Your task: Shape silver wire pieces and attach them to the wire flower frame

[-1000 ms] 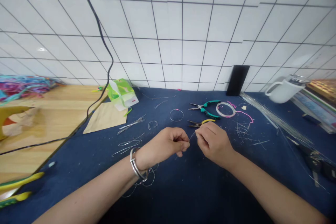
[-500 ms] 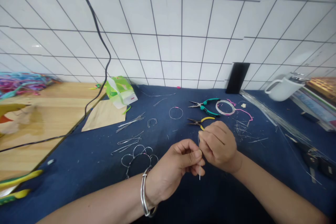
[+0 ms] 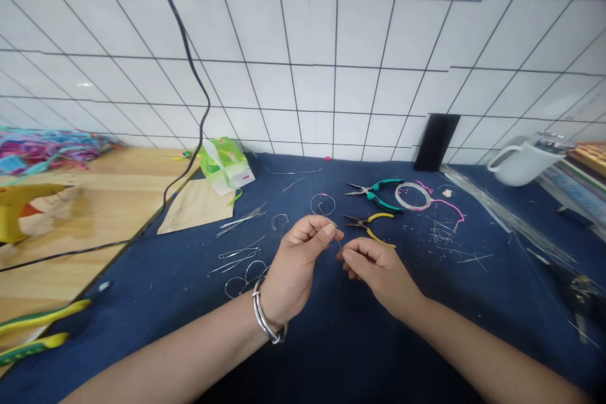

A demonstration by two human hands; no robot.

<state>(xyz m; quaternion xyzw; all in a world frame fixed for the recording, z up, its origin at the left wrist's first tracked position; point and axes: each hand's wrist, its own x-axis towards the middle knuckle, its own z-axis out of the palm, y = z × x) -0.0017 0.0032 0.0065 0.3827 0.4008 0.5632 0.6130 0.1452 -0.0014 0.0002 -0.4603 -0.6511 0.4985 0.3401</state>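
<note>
Thin wire (image 3: 339,242) spans the small gap between the two hands, above the blue-topped counter (image 3: 180,293). The grip of the left hand (image 3: 296,265) is closed, thumb and finger pinching it. The right hand (image 3: 381,273) curls its fingers at the lower end; whether they hold it, I cannot tell. Yellow-handled pliers (image 3: 362,223) lie spread just beyond, teal-handled pliers (image 3: 370,190) farther back.

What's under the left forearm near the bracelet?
Parts of wire loops show just beyond the forearm; whatever lies beneath the forearm is covered and can't be seen.
</note>
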